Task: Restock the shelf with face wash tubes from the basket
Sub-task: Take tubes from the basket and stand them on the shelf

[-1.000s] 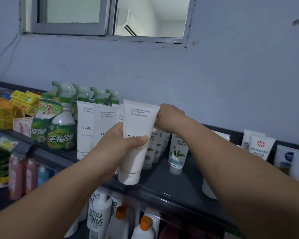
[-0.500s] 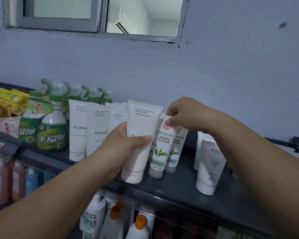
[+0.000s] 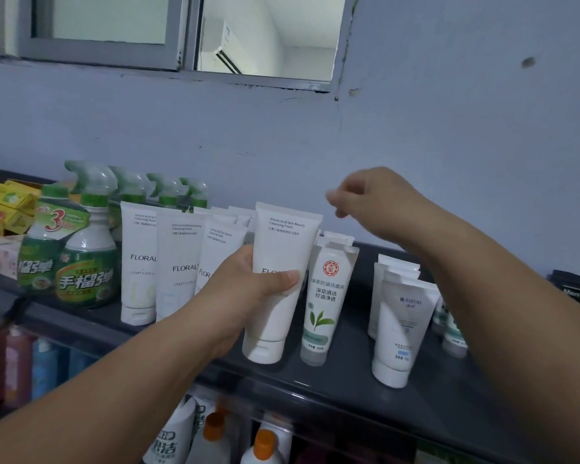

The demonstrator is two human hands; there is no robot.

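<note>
My left hand (image 3: pixel 245 289) grips a white FLORAL face wash tube (image 3: pixel 282 249) upright, cap down, at the front of the dark shelf (image 3: pixel 432 406). Three more white FLORAL tubes (image 3: pixel 178 266) stand in a row to its left. Just right of the held tube stands a green-tea tube (image 3: pixel 329 296) with others behind it. My right hand (image 3: pixel 379 199) hovers above that tube, fingers loosely curled, holding nothing. The basket is out of view.
Green spray bottles (image 3: pixel 84 262) and yellow boxes (image 3: pixel 7 205) fill the shelf's left end. White tubes with blue print (image 3: pixel 399 323) stand at the right. A lower shelf holds bottles with orange caps (image 3: pixel 265 443). A blue wall with a window rises behind.
My right hand has let go of the green-tea tube and lifted up and to the right. The left hand keeps the FLORAL tube in about the same place.
</note>
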